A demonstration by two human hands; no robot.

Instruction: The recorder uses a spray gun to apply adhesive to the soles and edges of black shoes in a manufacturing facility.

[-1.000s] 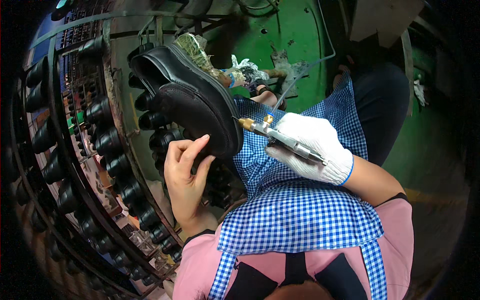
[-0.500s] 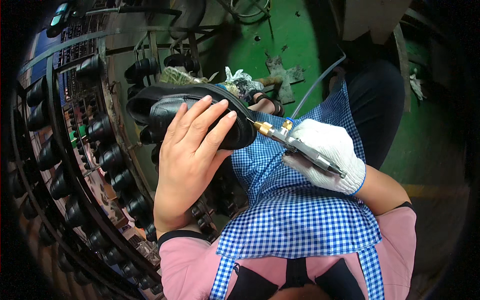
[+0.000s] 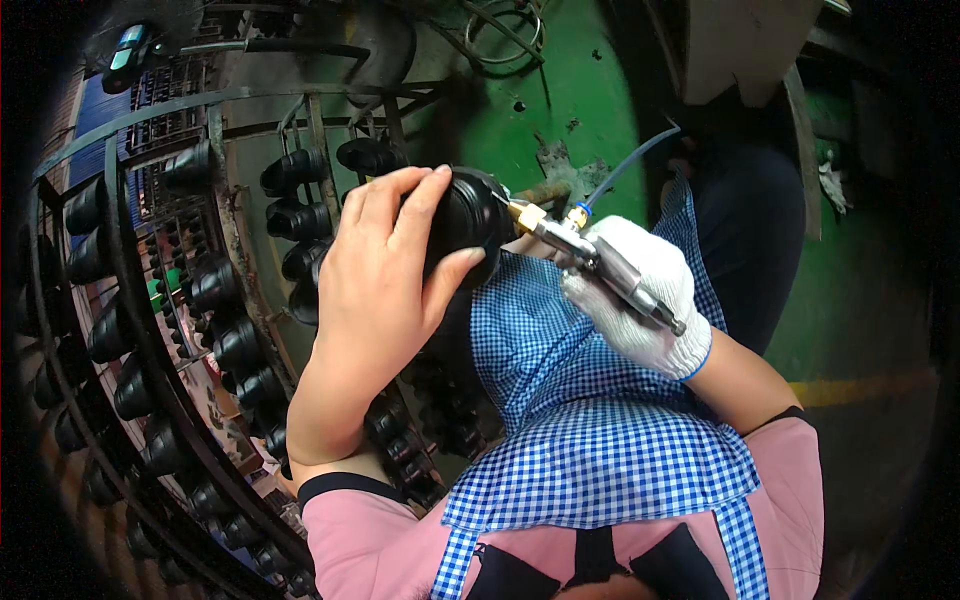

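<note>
A black shoe is gripped in my bare left hand, the fingers over its top and the thumb on its lower side. Much of the shoe is hidden behind that hand, with one rounded end showing at the right. In a white knit glove, my right hand is wrapped round a small metal spray gun with a brass front. Its thin nozzle reaches the rounded edge of the shoe; whether the two touch I cannot tell. A bluish air hose runs from a fitting on the gun.
Metal racks holding many black shoes curve along the left. A blue checked apron covers my lap. Coiled cable lies on the green floor ahead, beside a grey cross-shaped base. A pale board-like structure stands at the upper right.
My left hand has turned the shoe from lying sideways to nearly end-on, its opening now out of sight. The spray gun has stayed at its edge, shifting slightly upward with my right hand.
</note>
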